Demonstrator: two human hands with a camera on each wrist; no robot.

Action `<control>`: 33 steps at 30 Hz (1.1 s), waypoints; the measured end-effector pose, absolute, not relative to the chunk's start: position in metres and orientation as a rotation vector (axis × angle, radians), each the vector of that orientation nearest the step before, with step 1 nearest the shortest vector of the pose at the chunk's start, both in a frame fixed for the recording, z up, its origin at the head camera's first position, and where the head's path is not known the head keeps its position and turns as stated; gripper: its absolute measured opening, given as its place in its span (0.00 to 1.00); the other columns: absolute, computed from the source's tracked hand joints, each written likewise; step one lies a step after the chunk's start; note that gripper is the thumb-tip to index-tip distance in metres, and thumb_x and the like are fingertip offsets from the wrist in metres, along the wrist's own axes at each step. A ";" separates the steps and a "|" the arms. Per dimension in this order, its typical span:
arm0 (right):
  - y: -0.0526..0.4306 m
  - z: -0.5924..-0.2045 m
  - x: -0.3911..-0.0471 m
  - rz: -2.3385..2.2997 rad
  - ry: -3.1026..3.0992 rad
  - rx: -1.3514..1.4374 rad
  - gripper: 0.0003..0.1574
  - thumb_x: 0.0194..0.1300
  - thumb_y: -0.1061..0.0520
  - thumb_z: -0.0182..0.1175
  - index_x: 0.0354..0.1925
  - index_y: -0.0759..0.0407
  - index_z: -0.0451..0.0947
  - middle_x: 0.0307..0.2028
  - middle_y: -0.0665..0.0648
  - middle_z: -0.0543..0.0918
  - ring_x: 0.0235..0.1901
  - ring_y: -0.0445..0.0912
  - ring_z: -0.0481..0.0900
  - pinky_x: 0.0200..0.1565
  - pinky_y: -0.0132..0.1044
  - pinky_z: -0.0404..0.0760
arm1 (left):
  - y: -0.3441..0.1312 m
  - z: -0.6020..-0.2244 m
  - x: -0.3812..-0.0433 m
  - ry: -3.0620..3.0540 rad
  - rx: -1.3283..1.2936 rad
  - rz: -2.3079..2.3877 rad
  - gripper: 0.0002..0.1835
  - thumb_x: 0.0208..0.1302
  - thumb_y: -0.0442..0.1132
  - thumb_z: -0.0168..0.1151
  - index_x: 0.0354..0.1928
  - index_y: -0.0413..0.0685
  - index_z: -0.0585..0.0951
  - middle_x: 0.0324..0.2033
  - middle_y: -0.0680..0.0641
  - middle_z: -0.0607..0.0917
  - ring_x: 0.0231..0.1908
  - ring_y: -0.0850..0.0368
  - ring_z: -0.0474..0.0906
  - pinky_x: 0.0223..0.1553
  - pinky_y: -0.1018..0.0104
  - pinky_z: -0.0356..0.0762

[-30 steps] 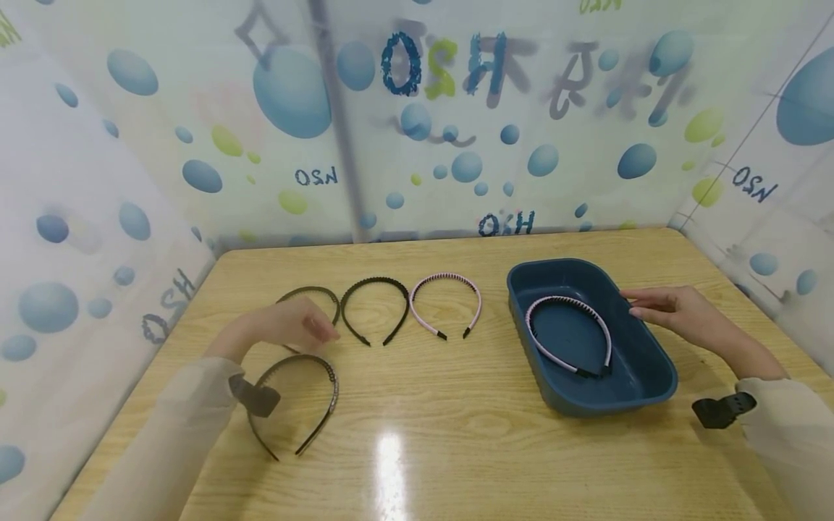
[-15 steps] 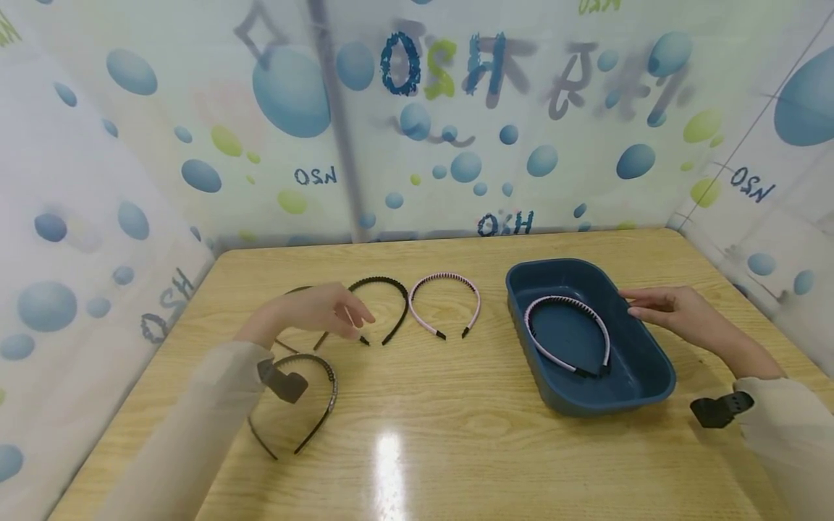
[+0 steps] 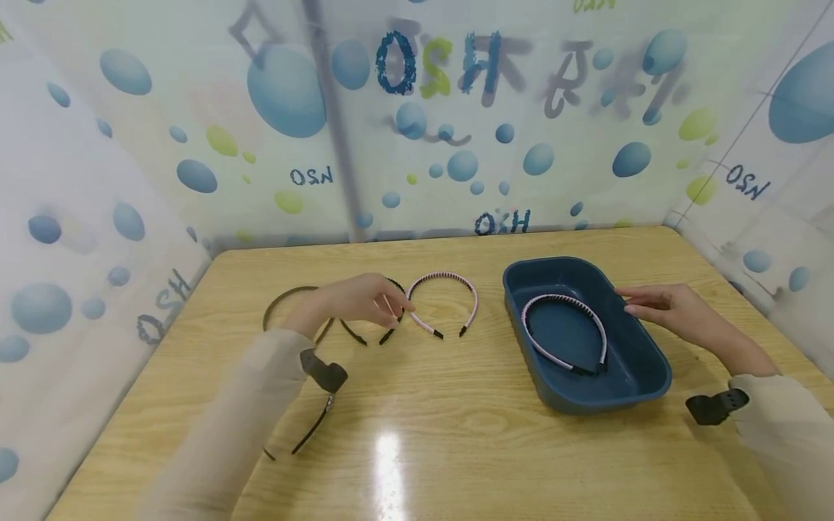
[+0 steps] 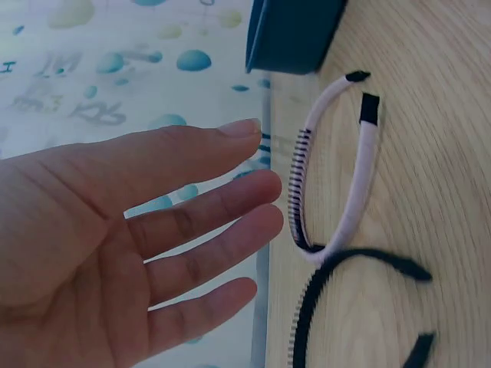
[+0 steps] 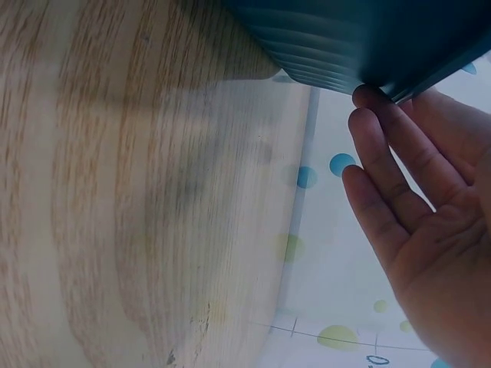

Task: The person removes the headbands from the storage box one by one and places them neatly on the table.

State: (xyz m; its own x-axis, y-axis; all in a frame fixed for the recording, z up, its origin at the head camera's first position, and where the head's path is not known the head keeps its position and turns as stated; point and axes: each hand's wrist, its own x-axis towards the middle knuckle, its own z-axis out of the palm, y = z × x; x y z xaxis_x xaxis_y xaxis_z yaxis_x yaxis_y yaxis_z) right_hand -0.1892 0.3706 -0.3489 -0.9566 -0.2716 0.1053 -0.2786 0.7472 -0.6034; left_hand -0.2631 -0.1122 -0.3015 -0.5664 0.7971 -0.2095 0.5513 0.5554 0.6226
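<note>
My left hand (image 3: 368, 298) hovers with fingers apart over a black headband (image 3: 353, 332), partly hiding it. Just right of it lies a pink ridged headband (image 3: 474, 304), its curve meeting the black one in the left wrist view. Nothing is between the left fingers (image 4: 219, 203). At the right, my right hand (image 3: 680, 316) touches the rim of a blue plastic bin (image 3: 547, 383) with its fingertips. The fingers (image 5: 383, 203) are fairly straight against the outside wall. Inside the bin lies another pink headband (image 3: 602, 329).
A dark thin headband (image 3: 276, 300) lies at the left back, partly behind the left forearm. Nearer, a headband with a decorated side (image 3: 313, 427) is mostly covered by the sleeve. The wooden table (image 3: 443, 441) meets a bubble-patterned curtain (image 3: 430, 174) at the back.
My left hand has moved right, from over the left headbands to beside the pink one on the table. The right hand stays at the bin's rim.
</note>
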 end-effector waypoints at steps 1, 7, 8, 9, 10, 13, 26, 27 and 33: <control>0.370 -0.349 -0.189 1.015 -2.925 0.462 0.24 0.65 0.60 0.55 0.57 0.73 0.69 0.49 0.74 0.75 0.38 0.24 0.72 0.36 0.32 0.80 | -0.109 -0.301 -0.263 2.309 1.095 0.700 0.18 0.58 0.32 0.63 0.52 0.41 0.79 0.40 0.43 0.82 0.42 0.55 0.79 0.43 0.64 0.76; 0.372 -0.350 -0.188 1.033 -2.910 0.473 0.25 0.65 0.59 0.56 0.56 0.72 0.70 0.49 0.74 0.75 0.39 0.27 0.75 0.36 0.28 0.79 | -0.088 -0.300 -0.266 2.286 1.154 0.727 0.18 0.59 0.32 0.62 0.52 0.40 0.78 0.40 0.45 0.82 0.41 0.58 0.78 0.42 0.66 0.76; 0.372 -0.351 -0.188 1.034 -2.910 0.477 0.25 0.65 0.58 0.56 0.56 0.72 0.70 0.49 0.74 0.75 0.40 0.27 0.75 0.36 0.27 0.78 | -0.084 -0.299 -0.267 2.285 1.163 0.726 0.17 0.59 0.32 0.61 0.52 0.40 0.78 0.40 0.45 0.82 0.41 0.58 0.78 0.42 0.67 0.76; 0.372 -0.351 -0.188 1.034 -2.906 0.473 0.25 0.65 0.58 0.56 0.56 0.72 0.70 0.49 0.73 0.75 0.40 0.27 0.75 0.36 0.25 0.77 | -0.080 -0.299 -0.268 2.284 1.168 0.725 0.17 0.60 0.32 0.60 0.52 0.41 0.78 0.41 0.46 0.82 0.41 0.59 0.77 0.42 0.67 0.76; 0.372 -0.351 -0.188 1.038 -2.904 0.468 0.25 0.65 0.58 0.56 0.56 0.72 0.70 0.50 0.73 0.75 0.40 0.27 0.75 0.36 0.24 0.77 | -0.076 -0.298 -0.269 2.283 1.173 0.724 0.17 0.60 0.32 0.60 0.52 0.41 0.78 0.41 0.46 0.82 0.41 0.59 0.77 0.42 0.67 0.76; 0.372 -0.351 -0.188 1.044 -2.897 0.478 0.25 0.65 0.58 0.55 0.56 0.72 0.70 0.50 0.73 0.75 0.39 0.26 0.75 0.36 0.23 0.76 | -0.064 -0.298 -0.271 2.273 1.181 0.727 0.16 0.62 0.33 0.58 0.53 0.41 0.78 0.42 0.47 0.82 0.42 0.59 0.77 0.43 0.67 0.75; 0.370 -0.350 -0.188 1.026 -2.911 0.442 0.25 0.65 0.58 0.55 0.56 0.72 0.70 0.50 0.73 0.75 0.39 0.25 0.74 0.36 0.24 0.77 | -0.018 -0.298 -0.281 2.269 1.244 0.715 0.15 0.63 0.34 0.57 0.52 0.42 0.79 0.44 0.46 0.81 0.41 0.61 0.76 0.43 0.71 0.74; 0.370 -0.350 -0.188 1.028 -2.914 0.445 0.25 0.65 0.58 0.55 0.57 0.72 0.70 0.50 0.73 0.75 0.39 0.25 0.74 0.37 0.26 0.78 | -0.015 -0.298 -0.282 2.267 1.252 0.717 0.15 0.63 0.34 0.57 0.52 0.42 0.79 0.44 0.46 0.81 0.41 0.62 0.77 0.42 0.71 0.74; 0.369 -0.349 -0.188 1.032 -2.923 0.440 0.26 0.66 0.58 0.55 0.57 0.72 0.69 0.51 0.73 0.74 0.39 0.25 0.74 0.37 0.28 0.79 | 0.002 -0.296 -0.284 2.260 1.277 0.723 0.15 0.63 0.34 0.57 0.52 0.42 0.79 0.43 0.49 0.82 0.40 0.62 0.77 0.41 0.72 0.74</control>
